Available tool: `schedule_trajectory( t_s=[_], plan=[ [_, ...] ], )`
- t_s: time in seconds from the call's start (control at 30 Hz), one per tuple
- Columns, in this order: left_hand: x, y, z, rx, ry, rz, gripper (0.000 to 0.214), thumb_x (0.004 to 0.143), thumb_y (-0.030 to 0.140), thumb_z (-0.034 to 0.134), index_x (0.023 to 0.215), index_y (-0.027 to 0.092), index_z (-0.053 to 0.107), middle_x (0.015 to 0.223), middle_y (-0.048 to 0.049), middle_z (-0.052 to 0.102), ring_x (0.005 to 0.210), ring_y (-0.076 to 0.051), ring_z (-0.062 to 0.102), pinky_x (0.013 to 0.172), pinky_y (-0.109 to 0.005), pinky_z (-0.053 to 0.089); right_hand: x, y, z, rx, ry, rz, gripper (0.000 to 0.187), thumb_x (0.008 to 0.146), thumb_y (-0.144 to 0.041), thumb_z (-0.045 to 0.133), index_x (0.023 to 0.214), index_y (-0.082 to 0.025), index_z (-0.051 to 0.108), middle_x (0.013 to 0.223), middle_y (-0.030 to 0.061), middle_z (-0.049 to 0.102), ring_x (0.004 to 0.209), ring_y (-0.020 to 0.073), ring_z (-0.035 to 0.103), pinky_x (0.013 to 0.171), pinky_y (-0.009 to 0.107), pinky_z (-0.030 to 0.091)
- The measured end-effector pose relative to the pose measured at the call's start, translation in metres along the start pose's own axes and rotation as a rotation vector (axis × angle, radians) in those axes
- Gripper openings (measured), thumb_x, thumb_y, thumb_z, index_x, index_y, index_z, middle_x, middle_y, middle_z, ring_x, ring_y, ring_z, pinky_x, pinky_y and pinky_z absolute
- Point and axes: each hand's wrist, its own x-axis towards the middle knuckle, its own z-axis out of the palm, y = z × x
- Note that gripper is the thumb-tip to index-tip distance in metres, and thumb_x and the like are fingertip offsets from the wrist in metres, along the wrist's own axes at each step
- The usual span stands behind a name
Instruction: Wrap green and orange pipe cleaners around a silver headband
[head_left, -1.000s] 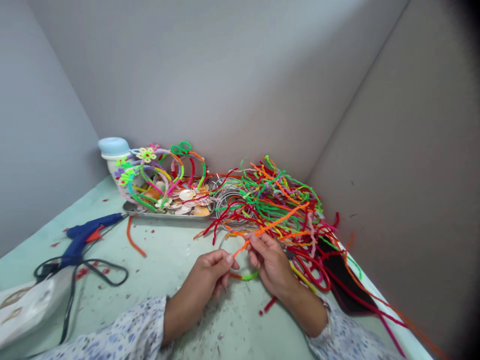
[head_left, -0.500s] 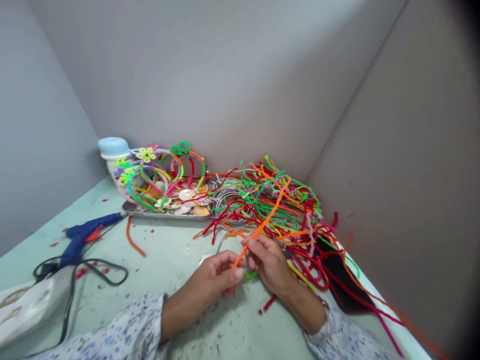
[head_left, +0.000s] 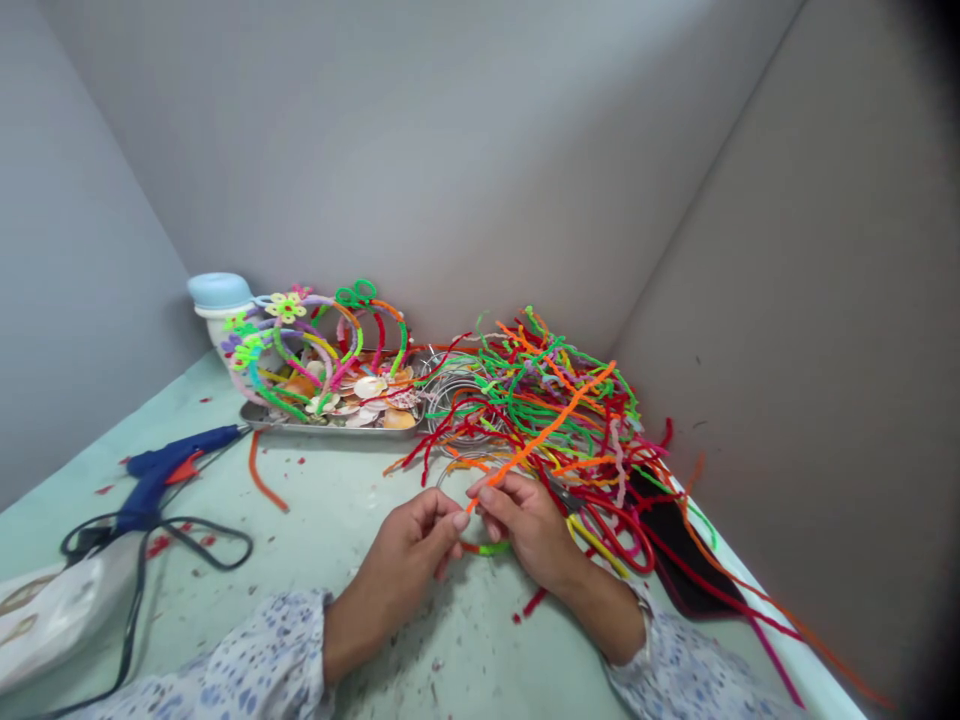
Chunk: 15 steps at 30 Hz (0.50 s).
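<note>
An orange pipe cleaner point(head_left: 551, 432) runs up and to the right from between my two hands. Its lower end is pinched by my left hand point(head_left: 420, 535), thumb against fingers. Just above that, my right hand point(head_left: 517, 515) grips it with thumb and fingertips. Below my fingers a short red and green fuzzy length point(head_left: 489, 549) shows, partly hidden by the hands. Behind them part of a thin wire ring point(head_left: 444, 470) is visible; how it joins the fuzzy length I cannot tell.
A heap of coloured pipe cleaners point(head_left: 555, 400) and coiled wire rings point(head_left: 457, 400) lies ahead. A metal tray point(head_left: 330, 430) holds shells and decorated hoops beside a white bottle point(head_left: 217, 325). The blue glue gun point(head_left: 161, 465) with its cord is at left, scissors point(head_left: 611, 535) at right.
The orange pipe cleaner has swung lower towards the right, its far end tilting down. My left hand has shifted slightly left, and more of the red and green length shows.
</note>
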Motion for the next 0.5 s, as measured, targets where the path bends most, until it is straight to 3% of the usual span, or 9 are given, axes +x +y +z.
schedule_trajectory(
  t_s=[0.27,0.5],
  plan=[
    [0.0000,-0.0038,-0.0019,-0.290,-0.225,-0.174,0.031,0.087,0.048,0.054,0.078,0.018,0.054,0.043,0.0069,0.053,0.027,-0.005,0.035,0.030,-0.014,0.024,0.0033,0.0085,-0.0035,0.154,-0.009,0.015,0.023,0.083,-0.039,0.068,0.087,-0.017,0.072,0.052,-0.0050,0.054,0.046,0.0062,0.044,0.047,0.019,0.031],
    [0.0013,0.0027,-0.0028,-0.591,-0.324,-0.319,0.027,0.081,0.042,0.066,0.079,0.016,0.057,0.039,0.0119,0.039,0.027,-0.002,0.018,0.029,-0.015,0.014,0.0027,0.0071,-0.0025,0.220,0.005,0.025,0.024,0.081,-0.040,0.070,0.085,-0.017,0.073,0.053,-0.0043,0.055,0.046,0.0057,0.045,0.048,0.018,0.032]
  ],
)
